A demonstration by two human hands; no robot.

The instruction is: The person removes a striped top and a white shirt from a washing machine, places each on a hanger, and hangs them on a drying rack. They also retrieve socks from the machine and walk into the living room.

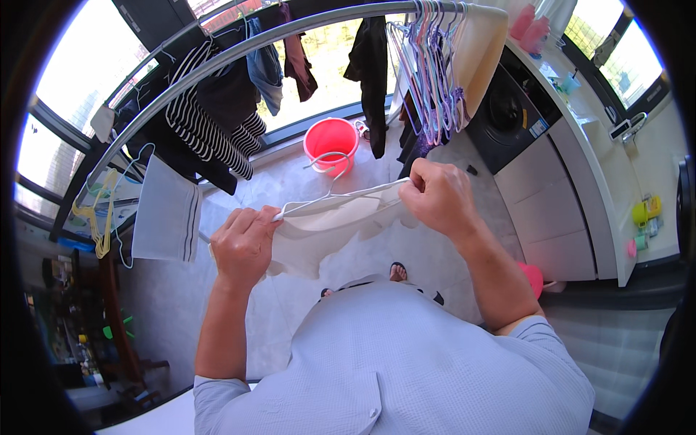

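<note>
Between my two hands a pale cream garment point(326, 231) is stretched out, with a white clothes hanger point(310, 202) inside its top edge. My left hand point(243, 244) pinches the cloth at the hanger's left end. At the other end, my right hand point(440, 196) grips the cloth in a closed fist, so the hanger's tip there is hidden. The hanger's hook points away from me, over a pink bucket point(331, 140) on the floor. Below the hands the garment hangs in loose folds.
A curved metal drying rail point(261, 39) spans the far side. It carries a bunch of empty hangers point(429, 76), a striped garment point(201, 98) and a white towel point(167, 209). A dark washing machine point(503, 111) stands under the counter point(590, 136) at right.
</note>
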